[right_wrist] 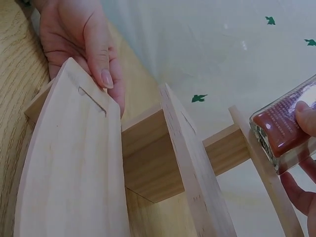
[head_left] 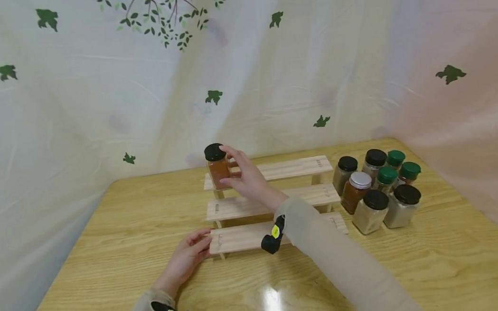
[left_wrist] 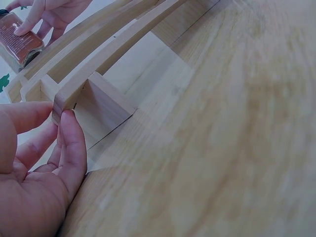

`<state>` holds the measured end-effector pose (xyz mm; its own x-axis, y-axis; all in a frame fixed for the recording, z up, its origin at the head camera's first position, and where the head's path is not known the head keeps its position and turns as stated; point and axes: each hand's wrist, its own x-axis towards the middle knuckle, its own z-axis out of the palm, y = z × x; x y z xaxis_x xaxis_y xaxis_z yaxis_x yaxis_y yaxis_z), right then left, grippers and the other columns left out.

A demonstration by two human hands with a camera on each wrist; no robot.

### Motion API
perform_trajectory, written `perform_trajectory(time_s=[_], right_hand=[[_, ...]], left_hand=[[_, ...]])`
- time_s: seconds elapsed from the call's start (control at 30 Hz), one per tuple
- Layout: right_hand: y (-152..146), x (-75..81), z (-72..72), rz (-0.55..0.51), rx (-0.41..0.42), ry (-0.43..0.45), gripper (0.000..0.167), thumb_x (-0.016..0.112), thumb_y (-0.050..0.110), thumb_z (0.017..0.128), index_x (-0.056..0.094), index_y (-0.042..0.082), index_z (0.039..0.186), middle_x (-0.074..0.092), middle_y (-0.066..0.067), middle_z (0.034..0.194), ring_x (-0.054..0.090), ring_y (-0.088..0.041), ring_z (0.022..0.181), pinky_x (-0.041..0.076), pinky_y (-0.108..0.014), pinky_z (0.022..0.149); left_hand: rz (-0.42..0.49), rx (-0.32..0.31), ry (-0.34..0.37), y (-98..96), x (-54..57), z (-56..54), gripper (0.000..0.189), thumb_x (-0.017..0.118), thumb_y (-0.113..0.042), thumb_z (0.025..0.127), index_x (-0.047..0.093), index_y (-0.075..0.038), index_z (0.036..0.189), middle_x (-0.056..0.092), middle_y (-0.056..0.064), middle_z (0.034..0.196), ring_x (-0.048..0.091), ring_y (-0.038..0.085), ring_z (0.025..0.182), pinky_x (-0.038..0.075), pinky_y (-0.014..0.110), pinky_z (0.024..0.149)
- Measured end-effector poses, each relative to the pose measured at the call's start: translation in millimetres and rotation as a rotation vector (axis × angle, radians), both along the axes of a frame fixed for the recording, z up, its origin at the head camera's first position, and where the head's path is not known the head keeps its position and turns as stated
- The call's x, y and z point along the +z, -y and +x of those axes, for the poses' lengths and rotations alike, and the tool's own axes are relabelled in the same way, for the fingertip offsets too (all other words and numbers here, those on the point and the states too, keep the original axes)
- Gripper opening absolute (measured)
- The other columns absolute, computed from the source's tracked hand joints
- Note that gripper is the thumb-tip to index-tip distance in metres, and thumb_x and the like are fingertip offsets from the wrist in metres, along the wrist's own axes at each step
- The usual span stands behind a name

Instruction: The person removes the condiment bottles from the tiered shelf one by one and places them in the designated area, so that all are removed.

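My right hand holds a square glass spice jar with a black lid and red-brown powder, upright at the left end of the top step of a three-step wooden rack. In the right wrist view the base of the jar is right at that step's edge, thumb on its label. Down at the front, my left hand pinches the left end of the lowest step between thumb and fingers. The left wrist view shows these fingertips against the wooden end.
To the right of the rack stands a group of spice jars; several have black or green lids, one a silver lid. The wooden table backs onto a pale curtain printed with leaves.
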<state>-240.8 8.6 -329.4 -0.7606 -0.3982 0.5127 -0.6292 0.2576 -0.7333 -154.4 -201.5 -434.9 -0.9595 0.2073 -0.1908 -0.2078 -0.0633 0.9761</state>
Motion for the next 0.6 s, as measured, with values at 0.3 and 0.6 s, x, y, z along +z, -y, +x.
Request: perform_trajectory(time_s=[0.3, 0.6], right_hand=[[-6.9, -4.4, 4.5, -0.061, -0.014, 0.024, 0.077, 0.069, 0.001, 0.083, 0.027, 0.022, 0.145, 0.042, -0.016, 0.132, 0.054, -0.033, 0.116, 0.05, -0.04, 0.093], [-17.9, -10.3, 13.8, -0.116, -0.009, 0.038, 0.077, 0.069, 0.0, 0.083, 0.027, 0.019, 0.145, 0.041, -0.018, 0.135, 0.055, -0.036, 0.115, 0.051, -0.043, 0.09]], left_hand=[[0.0, 0.002, 0.001, -2.0, 1.3, 0.3, 0.042, 0.05, -0.008, 0.097, 0.039, 0.009, 0.133, 0.06, -0.009, 0.099, 0.06, 0.003, 0.088, 0.05, 0.019, 0.077], [-0.011, 0.005, 0.001, -0.8, 1.0, 0.6, 0.04, 0.05, -0.009, 0.097, 0.041, 0.007, 0.132, 0.059, -0.008, 0.099, 0.059, 0.003, 0.088, 0.049, 0.019, 0.078]])
